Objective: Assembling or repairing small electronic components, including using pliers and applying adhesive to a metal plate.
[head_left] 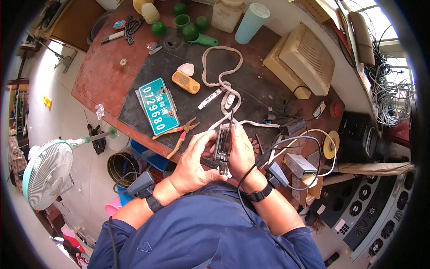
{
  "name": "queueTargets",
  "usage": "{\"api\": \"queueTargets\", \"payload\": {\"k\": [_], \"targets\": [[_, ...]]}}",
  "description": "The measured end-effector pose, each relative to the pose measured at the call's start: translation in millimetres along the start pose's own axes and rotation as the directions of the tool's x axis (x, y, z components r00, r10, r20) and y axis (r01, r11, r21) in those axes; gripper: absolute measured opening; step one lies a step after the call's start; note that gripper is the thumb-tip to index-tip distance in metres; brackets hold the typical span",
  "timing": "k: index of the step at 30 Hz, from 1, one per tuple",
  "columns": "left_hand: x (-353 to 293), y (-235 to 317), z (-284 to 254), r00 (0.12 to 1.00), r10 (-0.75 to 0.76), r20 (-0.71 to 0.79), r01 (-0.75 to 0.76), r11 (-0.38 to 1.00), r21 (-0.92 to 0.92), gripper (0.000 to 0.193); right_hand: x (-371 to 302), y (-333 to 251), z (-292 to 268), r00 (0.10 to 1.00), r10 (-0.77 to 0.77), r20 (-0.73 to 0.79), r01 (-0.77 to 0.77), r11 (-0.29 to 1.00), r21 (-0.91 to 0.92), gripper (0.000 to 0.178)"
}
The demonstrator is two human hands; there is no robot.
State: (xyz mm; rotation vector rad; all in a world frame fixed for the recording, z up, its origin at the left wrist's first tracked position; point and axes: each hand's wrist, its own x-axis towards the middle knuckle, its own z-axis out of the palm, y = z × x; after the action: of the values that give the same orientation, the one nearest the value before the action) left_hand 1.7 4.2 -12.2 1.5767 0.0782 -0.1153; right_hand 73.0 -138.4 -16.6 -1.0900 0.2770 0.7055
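Note:
At the near edge of the table, a narrow black object (222,144) stands on edge between my two hands. Its kind cannot be made out from this angle; a thin dark lead runs up from its far end. My left hand (192,160) is closed on its left side, thumb at the near end. My right hand (243,154) presses its right side, with fingers partly hidden. Just left of my left hand lie pliers (183,133) with red-orange handles. A teal number plate (158,106) rests beyond them. A white braided cord (222,84) loops across the dark mat.
An orange handheld device (186,82), green cups (182,21) and a light-blue cylinder (252,23) are farther back. A beige box-shaped unit (307,58) stands at right, near a small boxed metal unit (299,165). A fan (49,174) stands left of the table.

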Motion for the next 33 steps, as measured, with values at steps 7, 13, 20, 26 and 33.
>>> {"api": "queueTargets", "payload": {"k": [7,13,20,26,33], "targets": [[-0.1,7.9,7.0,0.99,-0.104,-0.098,0.099,0.993,-0.061,0.09,-12.8,5.6,7.4,0.984,-0.138,0.114,0.158,0.969,-0.191,0.042],[2.0,4.3,12.3,0.97,-0.222,-0.096,0.172,0.912,-0.372,0.062,-17.3,1.6,11.9,0.978,-0.113,0.173,0.129,0.988,-0.088,0.04],[-4.7,-8.1,1.9,0.955,-0.272,-0.12,0.21,0.902,-0.377,0.059,-7.1,-5.2,-0.3,0.999,0.002,0.053,-0.018,0.956,0.292,0.028],[-9.9,2.0,3.1,0.821,-0.485,0.301,0.571,0.71,-0.413,0.065,-8.5,-5.0,3.6,0.998,-0.051,0.041,0.043,0.986,0.162,0.032],[-15.6,3.6,10.9,0.842,-0.517,0.155,0.518,0.693,-0.502,0.052,-17.8,-0.8,9.5,0.985,-0.03,0.172,0.01,0.993,0.12,0.032]]}}
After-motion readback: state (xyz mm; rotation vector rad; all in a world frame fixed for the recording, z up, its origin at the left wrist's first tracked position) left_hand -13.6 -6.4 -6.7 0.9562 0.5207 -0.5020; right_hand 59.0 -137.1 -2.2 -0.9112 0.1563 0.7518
